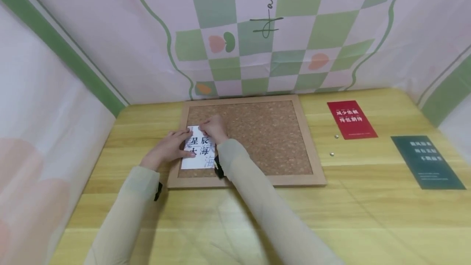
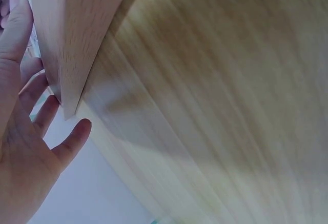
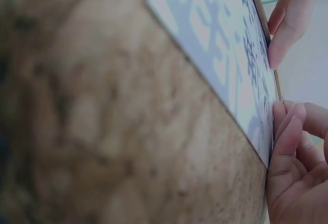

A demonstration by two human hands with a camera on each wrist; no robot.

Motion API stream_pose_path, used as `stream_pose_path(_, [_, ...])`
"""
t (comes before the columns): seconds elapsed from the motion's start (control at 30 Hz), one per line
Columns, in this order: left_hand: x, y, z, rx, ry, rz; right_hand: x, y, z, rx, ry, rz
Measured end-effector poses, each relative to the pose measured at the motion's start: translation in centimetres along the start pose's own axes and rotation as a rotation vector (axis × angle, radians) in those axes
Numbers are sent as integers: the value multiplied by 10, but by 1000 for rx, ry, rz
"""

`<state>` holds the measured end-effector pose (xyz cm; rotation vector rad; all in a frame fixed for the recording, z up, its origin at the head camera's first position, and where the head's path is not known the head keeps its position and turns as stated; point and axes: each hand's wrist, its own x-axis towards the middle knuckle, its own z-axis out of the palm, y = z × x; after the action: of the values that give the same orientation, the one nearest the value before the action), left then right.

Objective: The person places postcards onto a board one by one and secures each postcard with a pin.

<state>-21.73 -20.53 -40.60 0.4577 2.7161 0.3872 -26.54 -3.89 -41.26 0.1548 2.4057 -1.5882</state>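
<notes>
A white card (image 1: 198, 160) printed with large dark characters lies on the left part of a framed corkboard (image 1: 263, 138). My left hand (image 1: 165, 149) rests at the card's left side, its thumb and fingertips touching the paper and the other fingers spread past the frame. At the card's top right my right hand (image 1: 215, 129) pinches with thumb and forefinger, fingertips right at the surface. In the right wrist view a tiny dark tip (image 3: 284, 100) shows at those fingertips; I cannot tell exactly what it is. The left wrist view shows the wooden frame (image 2: 77, 29) beside the left fingers.
Two small silver round tacks, one a tack (image 1: 336, 136) and the other a nearer tack (image 1: 332, 154), lie right of the board. Farther right are a red card (image 1: 352, 124) and a dark green card (image 1: 428, 167). A patterned cloth (image 1: 254, 52) hangs behind the wooden table (image 1: 301, 224).
</notes>
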Motion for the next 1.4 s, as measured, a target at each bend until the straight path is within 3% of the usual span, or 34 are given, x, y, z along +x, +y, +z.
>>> stream_pose_path(0.43, [-1,-1,0,-6,10,6,-2,-3,1,-45,11,22])
stream_pose_path(0.67, [-1,-1,0,2,18,16,-3,-2,-2,29,11,-24])
stream_pose_path(0.93, [0,-1,0,11,2,6,0,2,1,158,18,1])
stream_pose_path(1.4, [1,-4,1,-8,3,12,7,2,3,130,14,55])
